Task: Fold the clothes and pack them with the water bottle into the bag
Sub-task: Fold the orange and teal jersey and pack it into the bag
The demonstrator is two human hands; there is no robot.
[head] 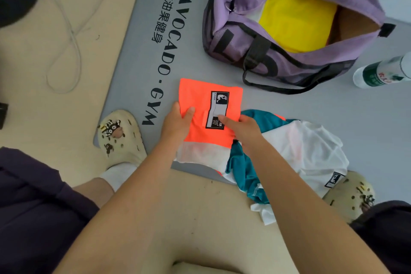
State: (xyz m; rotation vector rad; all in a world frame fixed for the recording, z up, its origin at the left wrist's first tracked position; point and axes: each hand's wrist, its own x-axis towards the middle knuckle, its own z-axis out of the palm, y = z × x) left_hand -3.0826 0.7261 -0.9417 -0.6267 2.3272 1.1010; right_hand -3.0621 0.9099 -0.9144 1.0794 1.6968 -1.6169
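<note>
Both hands press the folded orange garment (206, 113) on the gym mat (138, 51), left hand (178, 122) thumb over its left edge, right hand (240, 127) fingers flat, long axis pointing toward the open purple bag (289, 29) just beyond, water bottle (382, 71) at the bag's right.

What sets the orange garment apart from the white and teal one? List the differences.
The orange garment is folded into a neat flat rectangle; the white and teal garment lies crumpled and spread out. Both hands, left and right, rest on the orange garment; neither holds the white and teal one. The orange one lies fully on the grey mat; the other spills over its edge. Both carry a black and white patch.
</note>
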